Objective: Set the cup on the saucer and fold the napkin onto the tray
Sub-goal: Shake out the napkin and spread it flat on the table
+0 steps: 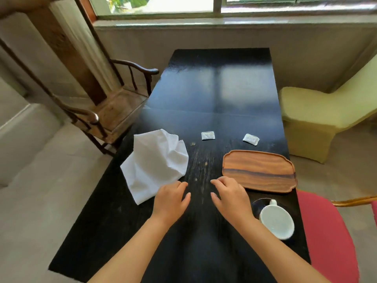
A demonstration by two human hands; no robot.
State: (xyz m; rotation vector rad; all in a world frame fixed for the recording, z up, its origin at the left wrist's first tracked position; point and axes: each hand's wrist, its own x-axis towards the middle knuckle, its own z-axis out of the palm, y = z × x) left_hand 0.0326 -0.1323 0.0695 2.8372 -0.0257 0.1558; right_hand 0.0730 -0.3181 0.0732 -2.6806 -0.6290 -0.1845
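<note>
A crumpled white napkin (156, 162) lies on the left side of the black table (212, 94), partly over its edge. A wooden tray (259, 170) with nothing on it sits to the right. Near the front right, a white cup (277, 220) stands on a dark saucer (258, 203), its handle pointing away from me. My left hand (171, 200) hovers just right of the napkin's near corner, fingers apart, holding nothing. My right hand (230, 196) is beside the tray's near left corner, also open and holding nothing.
Two small white sachets (208, 135) (251, 138) lie beyond the tray. A wooden armchair (114, 111) stands at the table's left, a yellow-green seat (318, 115) at the right, and a red chair (326, 231) near the front right. A window wall is behind.
</note>
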